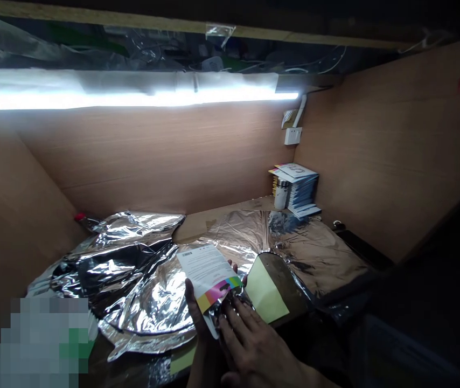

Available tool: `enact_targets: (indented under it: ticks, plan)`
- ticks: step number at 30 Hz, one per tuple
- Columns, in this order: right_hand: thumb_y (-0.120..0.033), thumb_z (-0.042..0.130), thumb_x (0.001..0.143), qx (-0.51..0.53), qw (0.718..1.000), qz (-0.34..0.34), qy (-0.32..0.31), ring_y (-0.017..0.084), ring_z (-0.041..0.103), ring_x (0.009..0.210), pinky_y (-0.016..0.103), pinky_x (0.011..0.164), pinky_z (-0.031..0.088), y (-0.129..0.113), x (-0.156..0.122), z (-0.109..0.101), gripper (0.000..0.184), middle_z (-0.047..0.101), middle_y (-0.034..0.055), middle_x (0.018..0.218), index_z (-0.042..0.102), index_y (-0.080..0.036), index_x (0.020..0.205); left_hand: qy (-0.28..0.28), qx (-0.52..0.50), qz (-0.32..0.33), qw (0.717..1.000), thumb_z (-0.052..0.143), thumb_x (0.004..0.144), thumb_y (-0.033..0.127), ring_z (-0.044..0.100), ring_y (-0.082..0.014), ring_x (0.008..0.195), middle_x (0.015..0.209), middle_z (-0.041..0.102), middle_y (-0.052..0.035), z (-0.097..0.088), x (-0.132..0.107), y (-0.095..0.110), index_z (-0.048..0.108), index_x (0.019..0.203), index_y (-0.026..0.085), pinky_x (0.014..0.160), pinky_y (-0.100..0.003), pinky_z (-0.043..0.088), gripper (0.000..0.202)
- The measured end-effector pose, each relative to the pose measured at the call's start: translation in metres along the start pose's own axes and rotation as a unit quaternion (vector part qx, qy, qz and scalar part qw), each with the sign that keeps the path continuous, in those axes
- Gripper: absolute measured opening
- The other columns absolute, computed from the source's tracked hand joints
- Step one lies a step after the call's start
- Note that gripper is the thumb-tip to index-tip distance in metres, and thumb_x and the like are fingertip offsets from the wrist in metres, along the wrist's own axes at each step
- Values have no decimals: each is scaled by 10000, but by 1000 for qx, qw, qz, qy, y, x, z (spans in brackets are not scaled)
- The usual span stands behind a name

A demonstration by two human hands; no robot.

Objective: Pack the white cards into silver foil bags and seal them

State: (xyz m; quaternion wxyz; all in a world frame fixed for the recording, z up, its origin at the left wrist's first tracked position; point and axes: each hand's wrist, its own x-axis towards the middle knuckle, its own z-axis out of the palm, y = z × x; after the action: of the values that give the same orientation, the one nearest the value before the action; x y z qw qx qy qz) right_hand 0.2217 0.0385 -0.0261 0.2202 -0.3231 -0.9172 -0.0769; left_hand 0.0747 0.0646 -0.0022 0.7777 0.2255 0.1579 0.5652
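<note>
In the head view, my left hand (197, 312) supports a flat printed packet (206, 269) from beneath, its thumb along the left edge and fingertips showing at the right edge. The packet's white face carries small text, a barcode and a yellow, pink, blue and green band with a dark hang hole. Shiny, crumpled material shows at its near end. Across that end lies my right hand (248, 337), fingers stretched out and slightly apart; what is under the fingertips is hidden. Beneath both hands spreads a large silver foil sheet (161, 291).
A pale yellow paper (268, 293) lies right of the hands. In the back corner stand a stack of printed packets (305, 186) and a white bottle (280, 195). Wooden panels (153, 156) enclose the table, with a bright light strip (133, 99) above. A red-capped bottle (86, 221) lies left.
</note>
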Motion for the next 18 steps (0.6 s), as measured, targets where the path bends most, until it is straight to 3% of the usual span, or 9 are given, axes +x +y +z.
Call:
enact_targets:
  ticks: [3, 7, 10, 12, 15, 18]
  plan:
    - [-597, 642, 946, -30, 999, -8, 36, 430, 500, 1397, 520, 1113, 452, -2, -2, 7, 833, 578, 260, 1478, 415, -94, 1569, 33, -9, -4, 999, 689, 707, 726, 422, -495, 1465, 1552, 558, -94, 8, 9, 1, 470, 1554, 388, 1137, -732, 371, 938]
    - [-637, 614, 941, -3, 1000, 21, 8, 419, 559, 1312, 512, 1078, 472, -5, 5, 5, 803, 601, 259, 1441, 481, -82, 1506, 54, -10, -5, 999, 718, 664, 698, 439, -496, 1452, 1556, 551, -118, 16, -12, -4, 457, 1571, 340, 1137, -718, 379, 1010]
    - [-333, 566, 1010, 16, 999, 32, 37, 328, 649, 1077, 436, 927, 530, -6, 11, -8, 433, 706, 178, 1238, 579, -133, 1394, 60, -11, -7, 998, 667, 689, 725, 465, -487, 1436, 1543, 570, -86, 18, -25, -7, 458, 1566, 358, 1138, -711, 391, 973]
    - [-171, 494, 1000, 34, 996, 44, 64, 280, 638, 918, 407, 837, 523, -5, 13, -19, 403, 715, 135, 1053, 572, -122, 1392, 63, -13, -9, 998, 604, 730, 756, 478, -473, 1432, 1534, 581, -66, 18, -21, -6, 457, 1561, 374, 1144, -703, 393, 927]
    - [-123, 466, 972, 54, 992, 75, 82, 306, 610, 1023, 457, 932, 480, -1, 14, -31, 515, 685, 169, 1124, 485, -77, 1484, 55, -36, -6, 998, 547, 789, 770, 499, -455, 1420, 1517, 595, -92, 19, 0, -3, 486, 1541, 347, 1154, -682, 390, 865]
    - [-170, 544, 957, 78, 991, 90, 63, 321, 564, 1193, 461, 1042, 414, 6, 16, -32, 528, 650, 169, 1290, 495, -119, 1480, 37, -64, 1, 997, 571, 796, 769, 530, -463, 1386, 1478, 617, -151, 19, 21, 1, 520, 1514, 277, 1153, -669, 394, 872]
